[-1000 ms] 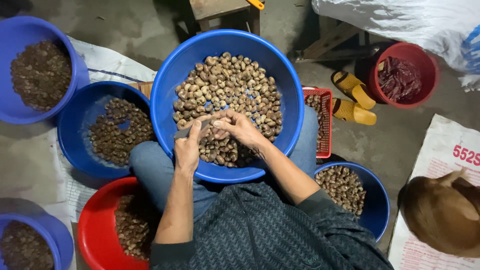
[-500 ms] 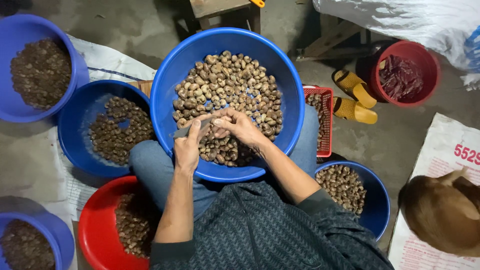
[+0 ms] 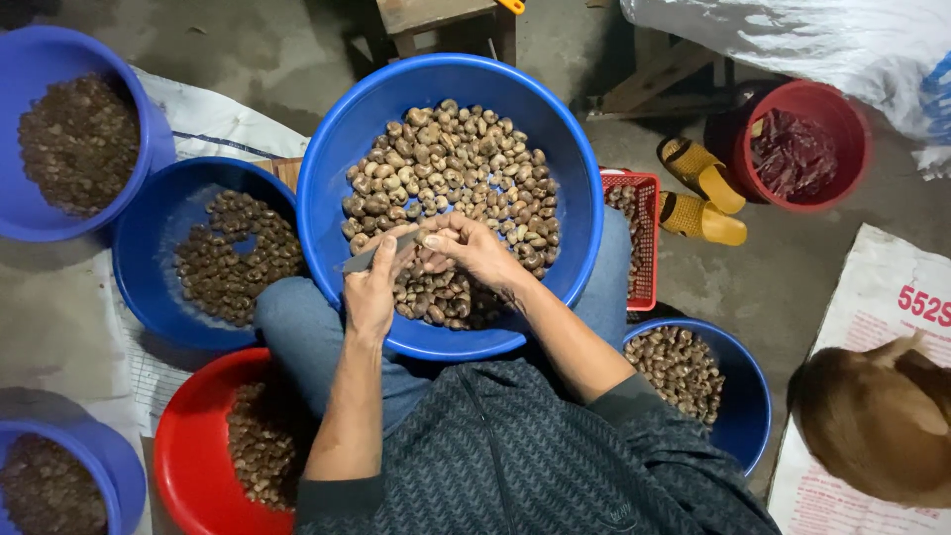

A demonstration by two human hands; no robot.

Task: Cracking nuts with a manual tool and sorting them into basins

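Note:
A big blue basin [image 3: 327,178] full of brown nuts [image 3: 456,168] rests on my lap. Over its near side my left hand [image 3: 371,287] grips a small knife [image 3: 369,260], its grey blade pointing left. My right hand [image 3: 475,248] is closed on a single nut, held against the knife hand. Both hands touch each other just above the pile.
Blue basins of nuts stand at the left [image 3: 158,287], far left [image 3: 149,129], bottom left [image 3: 109,466] and right [image 3: 748,396]. A red basin [image 3: 178,466] sits by my left knee, a red crate [image 3: 649,188] and red bucket [image 3: 852,139] to the right. Yellow sandals [image 3: 698,193] and a brown animal [image 3: 882,416] lie nearby.
My hands stay in the same spot over the basin, with only slight finger movement around the nut and knife.

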